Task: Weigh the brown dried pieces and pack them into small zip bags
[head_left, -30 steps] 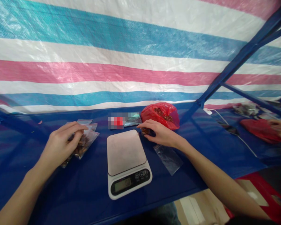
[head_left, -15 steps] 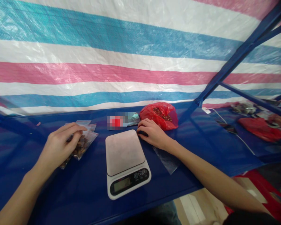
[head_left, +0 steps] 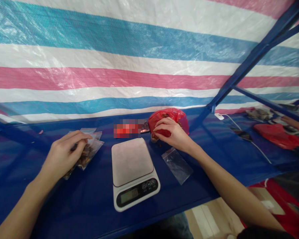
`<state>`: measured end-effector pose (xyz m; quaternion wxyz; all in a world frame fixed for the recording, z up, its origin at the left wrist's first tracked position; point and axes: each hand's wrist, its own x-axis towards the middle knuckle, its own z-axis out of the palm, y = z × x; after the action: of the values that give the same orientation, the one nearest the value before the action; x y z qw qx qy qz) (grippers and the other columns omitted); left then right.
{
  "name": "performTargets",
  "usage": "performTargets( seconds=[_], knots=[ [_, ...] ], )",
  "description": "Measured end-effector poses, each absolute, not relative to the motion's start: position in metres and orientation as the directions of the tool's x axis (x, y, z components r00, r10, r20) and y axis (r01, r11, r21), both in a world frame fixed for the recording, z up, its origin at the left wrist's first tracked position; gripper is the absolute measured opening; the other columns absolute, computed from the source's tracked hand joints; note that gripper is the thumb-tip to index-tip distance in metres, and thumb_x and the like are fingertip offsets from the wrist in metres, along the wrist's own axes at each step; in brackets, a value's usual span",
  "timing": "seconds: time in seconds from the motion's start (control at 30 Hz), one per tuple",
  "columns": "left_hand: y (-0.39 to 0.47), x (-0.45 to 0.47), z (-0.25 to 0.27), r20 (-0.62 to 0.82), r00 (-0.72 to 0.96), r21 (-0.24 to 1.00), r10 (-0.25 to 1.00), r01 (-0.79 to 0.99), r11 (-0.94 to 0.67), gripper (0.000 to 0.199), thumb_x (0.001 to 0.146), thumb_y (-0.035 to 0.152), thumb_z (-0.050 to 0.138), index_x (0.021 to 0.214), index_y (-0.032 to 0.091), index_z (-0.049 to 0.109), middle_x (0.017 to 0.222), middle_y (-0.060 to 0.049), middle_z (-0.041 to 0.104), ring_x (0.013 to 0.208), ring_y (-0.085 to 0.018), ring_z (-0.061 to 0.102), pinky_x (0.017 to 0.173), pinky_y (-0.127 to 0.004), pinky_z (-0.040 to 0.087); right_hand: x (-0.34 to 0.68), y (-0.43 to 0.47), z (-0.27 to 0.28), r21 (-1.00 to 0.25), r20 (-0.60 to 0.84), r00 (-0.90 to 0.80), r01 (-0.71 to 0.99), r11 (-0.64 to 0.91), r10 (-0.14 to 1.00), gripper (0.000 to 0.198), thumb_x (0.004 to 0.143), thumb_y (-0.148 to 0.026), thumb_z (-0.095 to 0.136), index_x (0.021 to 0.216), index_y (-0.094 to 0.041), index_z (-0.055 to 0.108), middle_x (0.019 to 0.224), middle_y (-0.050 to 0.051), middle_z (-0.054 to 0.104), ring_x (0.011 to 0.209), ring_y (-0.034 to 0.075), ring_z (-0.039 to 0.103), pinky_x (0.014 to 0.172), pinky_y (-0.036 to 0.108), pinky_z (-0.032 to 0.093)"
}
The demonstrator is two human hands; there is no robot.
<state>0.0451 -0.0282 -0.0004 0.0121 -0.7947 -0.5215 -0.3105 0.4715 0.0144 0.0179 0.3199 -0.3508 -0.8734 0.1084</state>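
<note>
On the left, my left hand (head_left: pixel 68 149) rests with curled fingers on a small stack of clear zip-lock bags (head_left: pixel 91 151) filled with brown pieces. My right hand (head_left: pixel 171 132) is at the front of a red plastic bag (head_left: pixel 178 113) of reddish-brown bits. Its bent fingers close on a small cup-like container (head_left: pixel 154 136), partly hidden, with brown bits at its top. Between my hands stands a white kitchen scale (head_left: pixel 132 162) with a bare platform, its display reading about zero. A flat, clear zip-lock bag (head_left: pixel 177 165) lies right of the scale.
Behind the scale lies a blurred-out red packet (head_left: pixel 127 128). A striped tarpaulin (head_left: pixel 114 76) backs the blue table (head_left: pixel 87 202). Blue frame bars (head_left: pixel 254 61) rise at right. Beyond them are a white cable (head_left: pixel 260 152), another red bag (head_left: pixel 279 136) and another person's hand (head_left: pixel 295 122).
My right hand has moved from beside the scale, right and up to the front of the red bag. The clear bag it partly covered now shows whole. My left hand has stayed put.
</note>
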Motion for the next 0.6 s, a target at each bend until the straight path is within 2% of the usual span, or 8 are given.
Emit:
performTargets(
  seconds=[0.17, 0.33, 0.47, 0.6],
  knots=[
    [-0.034, 0.054, 0.007, 0.546, 0.246, 0.306, 0.801, 0.831, -0.464, 0.027, 0.100, 0.028, 0.047, 0.095, 0.021, 0.073, 0.100, -0.005, 0.077, 0.096, -0.023, 0.072, 0.095, -0.036, 0.053, 0.475, 0.012, 0.019, -0.477, 0.400, -0.579, 0.530, 0.701, 0.710, 0.021, 0.101, -0.017, 0.063, 0.117, -0.021, 0.075, 0.114, 0.008, 0.076, 0.110, 0.024, 0.069, 0.100, 0.041, 0.054],
    [-0.042, 0.083, 0.014, 0.566, 0.351, 0.277, 0.745, 0.771, -0.574, 0.020, 0.098, 0.020, 0.054, 0.094, 0.020, 0.074, 0.086, -0.004, 0.075, 0.082, -0.021, 0.068, 0.087, -0.036, 0.050, 0.475, 0.011, 0.011, -0.490, 0.403, -0.498, 0.591, 0.641, 0.768, 0.040, 0.099, -0.003, 0.046, 0.125, -0.020, 0.071, 0.113, 0.009, 0.075, 0.101, 0.022, 0.072, 0.095, 0.036, 0.055],
    [-0.048, 0.099, 0.008, 0.460, 0.430, 0.343, 0.776, 0.720, -0.603, 0.030, 0.098, 0.020, 0.050, 0.120, 0.022, 0.071, 0.078, 0.000, 0.074, 0.075, -0.019, 0.068, 0.084, -0.034, 0.051, 0.474, 0.013, 0.002, -0.459, 0.391, -0.500, 0.622, 0.635, 0.772, 0.046, 0.094, 0.002, 0.044, 0.125, -0.019, 0.070, 0.114, 0.010, 0.074, 0.104, 0.023, 0.071, 0.097, 0.037, 0.054],
    [-0.050, 0.104, 0.000, 0.366, 0.455, 0.422, 0.812, 0.696, -0.580, 0.043, 0.101, 0.019, 0.042, 0.140, 0.022, 0.059, 0.086, 0.001, 0.076, 0.083, -0.018, 0.070, 0.090, -0.034, 0.052, 0.472, 0.014, -0.001, -0.456, 0.408, -0.528, 0.589, 0.667, 0.745, 0.038, 0.098, -0.001, 0.044, 0.119, -0.016, 0.072, 0.105, 0.009, 0.073, 0.096, 0.021, 0.071, 0.091, 0.034, 0.054]
  ],
)
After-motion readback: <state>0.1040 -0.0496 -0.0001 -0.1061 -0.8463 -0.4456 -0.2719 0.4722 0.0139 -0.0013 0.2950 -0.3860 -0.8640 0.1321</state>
